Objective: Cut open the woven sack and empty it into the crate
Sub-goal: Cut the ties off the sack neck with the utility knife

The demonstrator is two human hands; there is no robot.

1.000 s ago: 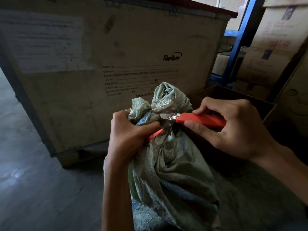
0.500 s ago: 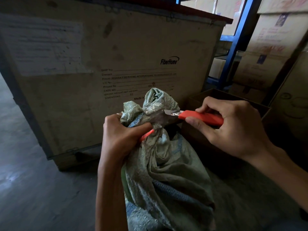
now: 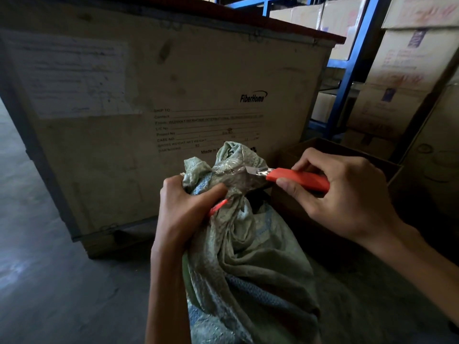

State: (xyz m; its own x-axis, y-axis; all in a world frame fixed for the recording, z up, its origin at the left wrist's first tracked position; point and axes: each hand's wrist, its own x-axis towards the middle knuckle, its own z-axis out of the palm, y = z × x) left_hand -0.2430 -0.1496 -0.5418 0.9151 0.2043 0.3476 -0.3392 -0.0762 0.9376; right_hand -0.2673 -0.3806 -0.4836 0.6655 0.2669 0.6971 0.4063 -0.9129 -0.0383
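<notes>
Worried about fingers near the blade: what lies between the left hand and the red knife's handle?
Head view: the bunched, taped neck of the woven sack fills that gap; the left hand grips it, and the bare blade of the knife rests against it.

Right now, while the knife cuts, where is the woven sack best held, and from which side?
Probably hold the woven sack at its bunched neck, from the left, as the left hand does: the fabric narrows there, and the utility knife comes from the right.

Left hand (image 3: 183, 209), right hand (image 3: 347, 194): two. One sack (image 3: 248, 256), one knife (image 3: 298, 178), one crate (image 3: 198, 70).
</notes>
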